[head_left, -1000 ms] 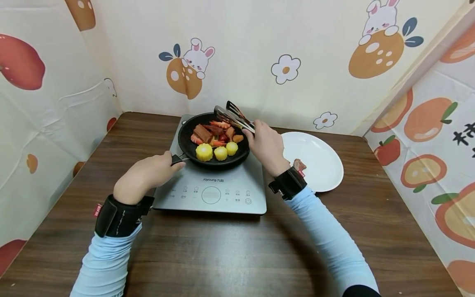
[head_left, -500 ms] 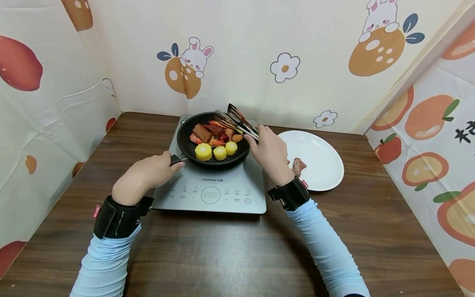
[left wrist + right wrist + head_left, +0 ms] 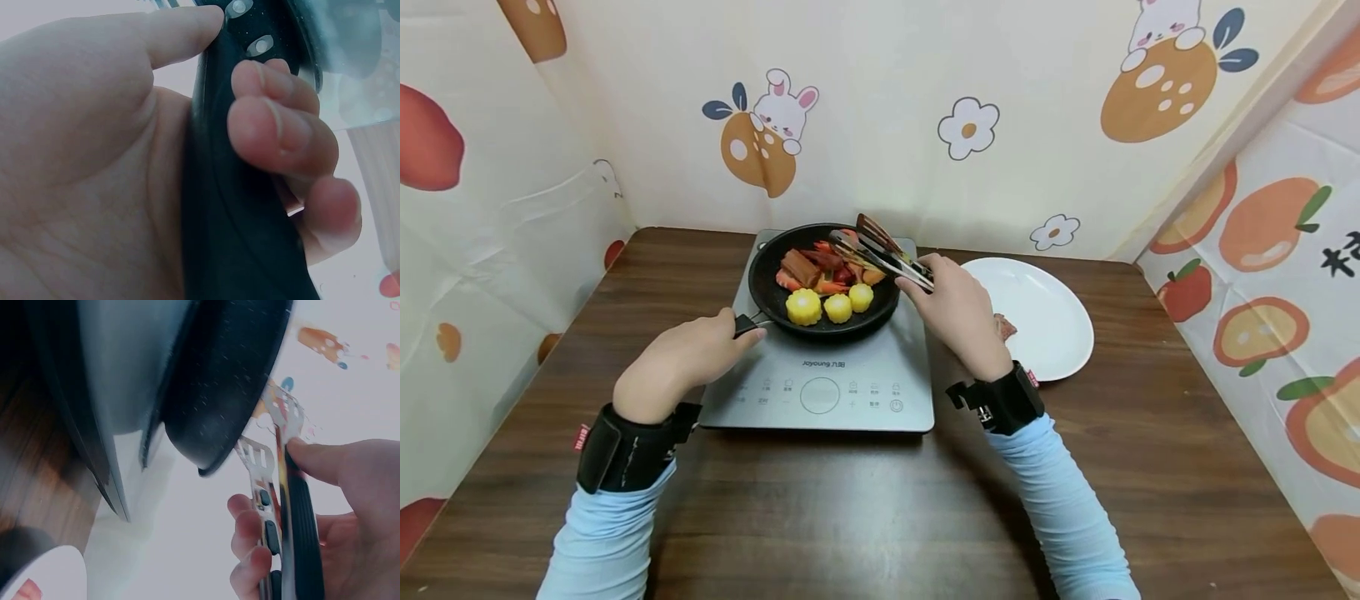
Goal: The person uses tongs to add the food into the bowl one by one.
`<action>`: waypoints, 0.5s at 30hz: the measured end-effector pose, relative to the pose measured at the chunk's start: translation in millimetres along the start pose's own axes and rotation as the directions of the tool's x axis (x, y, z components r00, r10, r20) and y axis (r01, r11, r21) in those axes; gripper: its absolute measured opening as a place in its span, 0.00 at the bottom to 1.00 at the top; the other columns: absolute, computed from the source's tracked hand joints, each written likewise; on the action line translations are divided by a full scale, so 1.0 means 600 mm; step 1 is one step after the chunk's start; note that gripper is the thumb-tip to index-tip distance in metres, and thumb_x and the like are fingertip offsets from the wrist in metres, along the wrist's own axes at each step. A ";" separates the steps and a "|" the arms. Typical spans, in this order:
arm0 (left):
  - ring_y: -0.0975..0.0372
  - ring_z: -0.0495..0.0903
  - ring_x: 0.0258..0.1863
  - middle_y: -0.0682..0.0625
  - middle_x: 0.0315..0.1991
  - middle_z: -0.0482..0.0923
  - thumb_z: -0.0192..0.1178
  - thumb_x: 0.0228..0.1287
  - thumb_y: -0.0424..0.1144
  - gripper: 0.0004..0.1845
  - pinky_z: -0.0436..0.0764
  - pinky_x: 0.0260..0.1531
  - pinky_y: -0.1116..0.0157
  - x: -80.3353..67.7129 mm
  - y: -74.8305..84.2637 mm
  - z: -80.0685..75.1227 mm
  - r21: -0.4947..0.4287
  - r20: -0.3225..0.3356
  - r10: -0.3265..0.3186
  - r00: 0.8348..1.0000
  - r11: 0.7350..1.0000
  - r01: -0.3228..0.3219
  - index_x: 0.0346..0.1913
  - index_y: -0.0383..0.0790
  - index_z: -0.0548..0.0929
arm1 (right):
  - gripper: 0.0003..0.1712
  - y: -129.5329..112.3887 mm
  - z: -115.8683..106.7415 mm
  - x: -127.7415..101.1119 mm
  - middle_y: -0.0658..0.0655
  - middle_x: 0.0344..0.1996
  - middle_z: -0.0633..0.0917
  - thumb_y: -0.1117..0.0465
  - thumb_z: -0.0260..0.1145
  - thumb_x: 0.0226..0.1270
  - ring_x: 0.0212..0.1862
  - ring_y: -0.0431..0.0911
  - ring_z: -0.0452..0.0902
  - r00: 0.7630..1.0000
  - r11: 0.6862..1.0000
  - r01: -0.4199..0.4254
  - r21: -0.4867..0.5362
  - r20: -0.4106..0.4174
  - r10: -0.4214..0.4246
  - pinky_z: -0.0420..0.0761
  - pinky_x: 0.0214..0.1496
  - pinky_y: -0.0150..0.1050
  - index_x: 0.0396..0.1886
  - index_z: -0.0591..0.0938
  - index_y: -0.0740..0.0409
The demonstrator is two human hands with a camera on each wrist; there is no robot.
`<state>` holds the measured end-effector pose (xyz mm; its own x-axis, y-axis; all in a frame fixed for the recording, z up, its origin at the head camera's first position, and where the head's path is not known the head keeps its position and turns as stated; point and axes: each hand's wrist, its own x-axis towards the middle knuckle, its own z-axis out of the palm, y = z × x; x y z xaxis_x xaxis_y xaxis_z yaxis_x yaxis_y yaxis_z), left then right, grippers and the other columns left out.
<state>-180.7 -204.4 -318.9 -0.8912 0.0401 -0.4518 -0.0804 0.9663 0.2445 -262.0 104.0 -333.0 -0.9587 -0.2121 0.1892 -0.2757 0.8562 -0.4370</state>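
In the head view, my left hand [image 3: 681, 362] grips the black handle of a frying pan [image 3: 831, 332], its fingers curled round the handle [image 3: 231, 212] in the left wrist view. My right hand [image 3: 955, 312] holds metal tongs [image 3: 891, 257] over the pan's far right side. Their slotted ends stand apart, low over the food; dark grips [image 3: 303, 531] show in the right wrist view. Yellow corn pieces [image 3: 803, 307] lie at the near side of the pan. Behind them are brown meat chunks [image 3: 800, 267] and red-orange pieces, partly hidden by the tongs.
The pan sits on a grey induction cooktop [image 3: 760, 408] on a dark wooden table [image 3: 820, 517]. A white plate [image 3: 1060, 325] stands to the right, with a piece of meat [image 3: 1004, 326] partly behind my right wrist. Printed cloth walls [image 3: 865, 108] close in the back and sides.
The tongs have come down closer over the food at the pan's far right. My left hand keeps its grip on the handle. The head view has shifted slightly.
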 end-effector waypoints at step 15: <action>0.31 0.65 0.70 0.20 0.72 0.57 0.36 0.81 0.61 0.46 0.70 0.63 0.35 -0.002 -0.001 -0.002 0.002 0.001 -0.007 1.000 1.000 0.007 0.75 0.17 0.49 | 0.34 0.039 -0.083 -0.018 0.61 0.36 0.87 0.35 0.55 0.76 0.27 0.56 0.80 0.984 0.992 -0.098 0.077 0.156 0.085 0.76 0.31 0.45 0.69 0.74 0.52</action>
<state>-180.3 -205.3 -317.3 -0.8901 0.0333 -0.4545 -0.0862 0.9670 0.2398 -254.5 149.7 -301.5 -0.9777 -0.2097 0.0122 -0.1854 0.8339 -0.5198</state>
